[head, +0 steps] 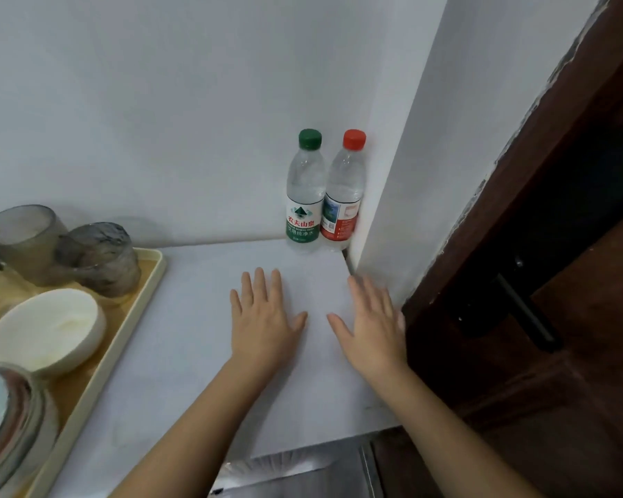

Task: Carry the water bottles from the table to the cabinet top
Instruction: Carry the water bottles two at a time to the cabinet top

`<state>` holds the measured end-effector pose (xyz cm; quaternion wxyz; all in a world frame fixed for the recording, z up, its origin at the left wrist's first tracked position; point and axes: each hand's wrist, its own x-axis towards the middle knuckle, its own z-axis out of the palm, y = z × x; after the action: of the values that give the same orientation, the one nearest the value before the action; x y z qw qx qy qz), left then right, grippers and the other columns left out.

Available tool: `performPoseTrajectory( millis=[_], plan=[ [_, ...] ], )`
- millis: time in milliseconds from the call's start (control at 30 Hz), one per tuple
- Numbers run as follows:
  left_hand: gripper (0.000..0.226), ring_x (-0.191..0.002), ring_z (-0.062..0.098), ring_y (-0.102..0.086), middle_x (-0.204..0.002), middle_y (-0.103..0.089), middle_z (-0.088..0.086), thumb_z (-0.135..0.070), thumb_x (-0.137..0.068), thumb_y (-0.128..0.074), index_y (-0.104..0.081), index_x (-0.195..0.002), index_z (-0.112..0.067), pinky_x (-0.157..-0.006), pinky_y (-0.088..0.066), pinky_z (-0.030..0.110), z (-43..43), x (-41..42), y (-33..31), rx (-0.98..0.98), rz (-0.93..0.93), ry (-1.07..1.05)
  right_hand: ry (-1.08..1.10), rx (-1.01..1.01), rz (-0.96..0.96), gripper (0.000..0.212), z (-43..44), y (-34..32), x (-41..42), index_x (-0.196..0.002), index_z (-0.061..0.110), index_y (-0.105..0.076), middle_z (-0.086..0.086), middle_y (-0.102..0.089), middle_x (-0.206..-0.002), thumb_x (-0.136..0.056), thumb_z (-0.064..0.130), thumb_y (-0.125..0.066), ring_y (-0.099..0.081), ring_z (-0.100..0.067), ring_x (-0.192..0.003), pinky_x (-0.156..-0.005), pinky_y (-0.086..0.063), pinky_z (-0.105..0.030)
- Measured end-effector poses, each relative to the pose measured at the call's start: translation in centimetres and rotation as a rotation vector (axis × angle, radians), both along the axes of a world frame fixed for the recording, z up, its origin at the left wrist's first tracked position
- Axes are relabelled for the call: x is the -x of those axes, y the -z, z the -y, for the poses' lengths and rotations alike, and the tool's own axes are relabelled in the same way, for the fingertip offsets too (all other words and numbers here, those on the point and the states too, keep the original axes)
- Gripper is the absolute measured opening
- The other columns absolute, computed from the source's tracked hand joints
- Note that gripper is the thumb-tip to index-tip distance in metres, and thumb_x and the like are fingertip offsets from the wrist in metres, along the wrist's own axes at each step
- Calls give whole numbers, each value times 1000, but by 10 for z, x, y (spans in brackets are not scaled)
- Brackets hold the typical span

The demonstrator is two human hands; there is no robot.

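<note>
Left hand [263,318], right hand [373,328] spread, empty; tray [119,339] leftward; green-capped bottle [304,195], red-capped bottle [342,199] beyond.

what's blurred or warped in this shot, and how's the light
Head view: the right hand is smeared by motion at its fingertips, the left hand sharper; the wide lens tilts and bows the door frame; the light is soft and even, with only faint shadows beside the green-capped bottle and the red-capped bottle.

The left edge crops the tray [157,261] and striped bowl [11,425].
</note>
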<state>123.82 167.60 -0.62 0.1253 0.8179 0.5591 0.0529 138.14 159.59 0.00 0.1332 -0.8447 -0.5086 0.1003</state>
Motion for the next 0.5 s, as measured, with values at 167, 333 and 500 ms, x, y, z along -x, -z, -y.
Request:
performPoseTrajectory(
  millis=[167,333,500],
  plan=[
    [84,-149,34,-7,-160,-15,15,-65,-87,-15,-20,-154,-14,-118,-8,52,66,29,0,-94,7,-97,-217,107,-18,72,31,-6,7,-155,36,3,1,11,-165,-97,59,-34,17,-26,-150,-119,5,-54],
    [77,-146,36,-20,-156,-27,17,-62,-91,-26,-32,-149,-12,-113,-18,55,133,50,12,-123,-11,-295,-453,158,-44,72,46,-9,16,-154,37,8,0,18,-163,-98,60,-30,23,-24,-148,-117,12,-54],
    [74,-149,30,-5,-161,-12,11,-61,-92,-27,-22,-152,-18,-116,-10,51,205,72,18,-124,57,-555,-757,170,-6,72,62,-10,42,-153,36,13,3,23,-162,-97,60,-26,27,-19,-147,-116,15,-53]
  ],
)
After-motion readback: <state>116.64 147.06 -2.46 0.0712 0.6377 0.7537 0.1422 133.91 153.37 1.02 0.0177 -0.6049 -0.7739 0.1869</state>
